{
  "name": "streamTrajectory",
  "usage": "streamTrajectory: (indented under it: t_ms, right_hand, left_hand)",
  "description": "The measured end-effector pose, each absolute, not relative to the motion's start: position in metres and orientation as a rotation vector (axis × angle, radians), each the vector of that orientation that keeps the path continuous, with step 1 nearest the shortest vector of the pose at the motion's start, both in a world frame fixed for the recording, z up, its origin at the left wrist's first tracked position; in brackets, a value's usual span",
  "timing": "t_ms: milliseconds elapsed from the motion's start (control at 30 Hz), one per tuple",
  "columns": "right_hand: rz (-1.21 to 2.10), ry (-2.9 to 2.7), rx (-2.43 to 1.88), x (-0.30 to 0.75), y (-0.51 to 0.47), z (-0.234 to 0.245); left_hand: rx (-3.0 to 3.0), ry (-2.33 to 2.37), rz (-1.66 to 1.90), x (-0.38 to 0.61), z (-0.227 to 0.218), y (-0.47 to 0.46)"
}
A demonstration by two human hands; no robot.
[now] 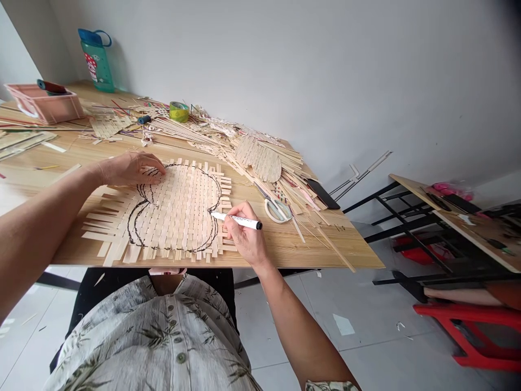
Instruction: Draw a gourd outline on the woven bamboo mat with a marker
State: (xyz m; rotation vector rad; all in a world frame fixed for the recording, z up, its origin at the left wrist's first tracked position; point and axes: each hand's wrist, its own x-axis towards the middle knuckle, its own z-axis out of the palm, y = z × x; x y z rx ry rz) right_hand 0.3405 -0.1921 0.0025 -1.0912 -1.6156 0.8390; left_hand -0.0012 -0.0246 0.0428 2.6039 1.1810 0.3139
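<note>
A woven mat of pale flat strips [179,212] lies before me on the wooden table, its loose strip ends sticking out around the edge. Black marker lines trace a lobed outline on it. My right hand [246,236] grips a white marker pen [240,221] with a black end, its tip at the notch on the right side of the outline. Resting on the mat's upper left part is my left hand [132,169], fingers stretched out over the weave and covering some of the lines. Scissors [278,209] lie to the right of the mat.
Behind the mat is a heap of loose strips [195,133] with a cut woven piece [259,158] on it. A tape roll [179,111], a pink basket [51,106] and a teal bottle [99,65] stand farther back. A red stool [468,320] is at lower right.
</note>
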Motion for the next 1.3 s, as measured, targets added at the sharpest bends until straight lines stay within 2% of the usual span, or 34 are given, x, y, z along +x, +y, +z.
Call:
streamTrajectory:
  t_ms: [967,1300]
  right_hand:
    - [0.870,-1.606,-1.080,0.3399,-0.1918,0.0019]
    - [0.709,-1.421,-1.065,0.3429,-0.1973,0.0010]
  left_hand:
    - [2.581,1.156,0.324,-0.0002,0.0425,-0.0278]
    - [2.573,1.126,0.334,-0.0014,0.0393,-0.0317]
